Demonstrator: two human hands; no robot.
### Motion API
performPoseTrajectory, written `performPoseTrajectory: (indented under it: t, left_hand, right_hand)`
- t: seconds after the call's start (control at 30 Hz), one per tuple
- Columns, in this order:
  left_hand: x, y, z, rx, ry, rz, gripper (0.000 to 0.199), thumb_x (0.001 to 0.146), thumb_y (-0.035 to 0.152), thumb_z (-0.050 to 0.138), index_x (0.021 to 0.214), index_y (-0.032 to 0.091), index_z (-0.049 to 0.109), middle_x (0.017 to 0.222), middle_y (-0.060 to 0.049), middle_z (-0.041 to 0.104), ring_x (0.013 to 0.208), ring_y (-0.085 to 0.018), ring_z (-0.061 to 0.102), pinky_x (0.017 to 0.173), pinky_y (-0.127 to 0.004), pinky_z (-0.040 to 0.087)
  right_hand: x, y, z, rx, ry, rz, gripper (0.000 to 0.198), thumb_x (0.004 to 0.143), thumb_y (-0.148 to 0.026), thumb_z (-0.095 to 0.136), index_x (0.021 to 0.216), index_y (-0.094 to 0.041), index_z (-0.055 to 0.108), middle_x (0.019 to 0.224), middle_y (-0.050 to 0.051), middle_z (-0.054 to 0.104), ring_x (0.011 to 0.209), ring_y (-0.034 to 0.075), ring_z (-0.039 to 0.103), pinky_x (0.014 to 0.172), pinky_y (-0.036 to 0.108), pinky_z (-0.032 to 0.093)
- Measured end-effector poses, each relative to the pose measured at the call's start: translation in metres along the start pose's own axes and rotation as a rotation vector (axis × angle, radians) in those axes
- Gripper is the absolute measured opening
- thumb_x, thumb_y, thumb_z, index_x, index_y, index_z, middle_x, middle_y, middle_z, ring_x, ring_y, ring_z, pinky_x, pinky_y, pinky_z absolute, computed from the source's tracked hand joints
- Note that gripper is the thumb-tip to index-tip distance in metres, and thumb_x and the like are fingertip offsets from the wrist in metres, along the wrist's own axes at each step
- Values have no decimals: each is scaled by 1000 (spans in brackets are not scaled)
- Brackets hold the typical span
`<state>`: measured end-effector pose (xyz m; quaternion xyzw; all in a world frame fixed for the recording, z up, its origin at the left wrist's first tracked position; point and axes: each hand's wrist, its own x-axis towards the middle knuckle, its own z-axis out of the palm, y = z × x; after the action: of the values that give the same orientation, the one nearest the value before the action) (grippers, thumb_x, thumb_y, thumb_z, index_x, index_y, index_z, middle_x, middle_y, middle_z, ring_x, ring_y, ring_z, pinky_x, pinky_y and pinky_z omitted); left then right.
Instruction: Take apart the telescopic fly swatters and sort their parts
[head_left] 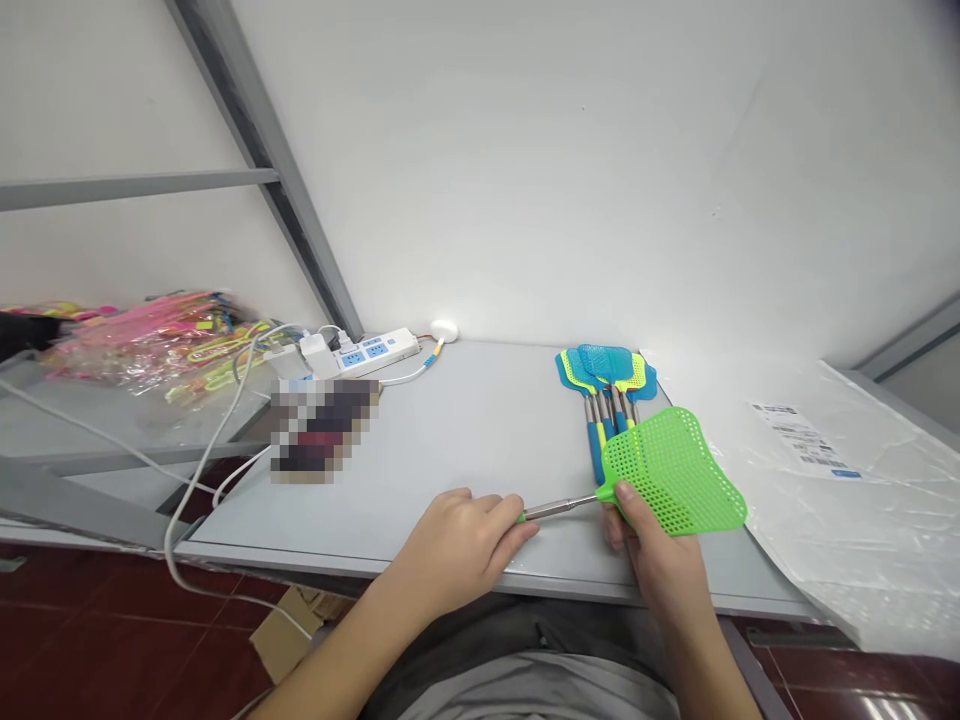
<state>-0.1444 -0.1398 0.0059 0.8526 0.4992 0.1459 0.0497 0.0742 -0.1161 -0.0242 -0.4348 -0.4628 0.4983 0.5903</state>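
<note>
A green fly swatter (679, 470) with a metal telescopic shaft lies across both hands above the front of the shelf. My left hand (469, 545) is closed around its handle, most of which is hidden in the fist. My right hand (660, 550) pinches the base of the mesh head, thumb on top and fingers beneath. Just behind it, a bunch of blue and yellow fly swatters (606, 368) lies with the heads toward the wall and the handles toward me. The green head covers part of their handles.
A white power strip (375, 350) with plugs and cables stands at the back left. Beside it lies a blurred-out object (322, 435). Bagged colourful items (165, 340) fill the left shelf. Clear plastic wrap with a label (802, 440) covers the right side. A cardboard box (289, 635) sits below.
</note>
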Motion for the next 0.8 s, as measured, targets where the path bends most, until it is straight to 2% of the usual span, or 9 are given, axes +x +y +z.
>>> performPoseTrajectory:
  t: [0.1, 0.2, 0.33, 0.4, 0.57, 0.8]
  left_hand:
    - [-3, 5, -9, -134, -57, -64, 32, 101, 40, 35, 85, 22, 58, 68, -1, 64, 60, -18, 56, 60, -29, 33]
    - [-5, 8, -23, -457, -153, -166, 37, 100, 43, 37, 79, 23, 59, 67, 1, 59, 66, -16, 56, 60, -25, 36]
    - [-4, 4, -35, -922, -370, -251, 45, 99, 50, 34, 79, 21, 63, 58, 4, 45, 56, -13, 45, 54, -23, 35]
    - [-3, 2, -36, -983, -401, -267, 46, 98, 50, 34, 79, 20, 63, 56, 5, 40, 53, -12, 40, 51, -22, 33]
    - [-4, 11, -34, -694, -218, -269, 40, 98, 47, 38, 71, 21, 52, 65, 4, 49, 63, -12, 47, 57, -23, 33]
    - [-4, 22, -23, -115, -109, -182, 34, 102, 39, 31, 79, 23, 50, 59, 3, 55, 54, -17, 52, 52, -28, 27]
  right_hand:
    - [1, -3, -1, 101, 2, 54, 28, 83, -35, 71, 68, -22, 51, 58, -6, 43, 49, 11, 40, 48, 27, 33]
    - [0, -9, -3, 158, -21, 74, 27, 76, -32, 77, 71, -22, 52, 62, -6, 43, 50, 9, 37, 46, 25, 31]
    - [-2, -10, 0, 110, -105, 88, 25, 81, -34, 72, 69, -21, 54, 62, -4, 45, 54, 11, 41, 51, 27, 35]
    - [-1, -7, 3, 63, -152, 72, 27, 85, -34, 69, 67, -21, 53, 61, -3, 46, 56, 12, 42, 53, 27, 35]
    - [3, 1, 7, 64, -190, 7, 35, 90, -36, 62, 62, -20, 48, 59, -4, 41, 55, 11, 39, 53, 28, 32]
    - [0, -4, 8, 50, -135, 32, 37, 90, -38, 62, 62, -21, 46, 57, -4, 37, 53, 11, 36, 51, 29, 29]
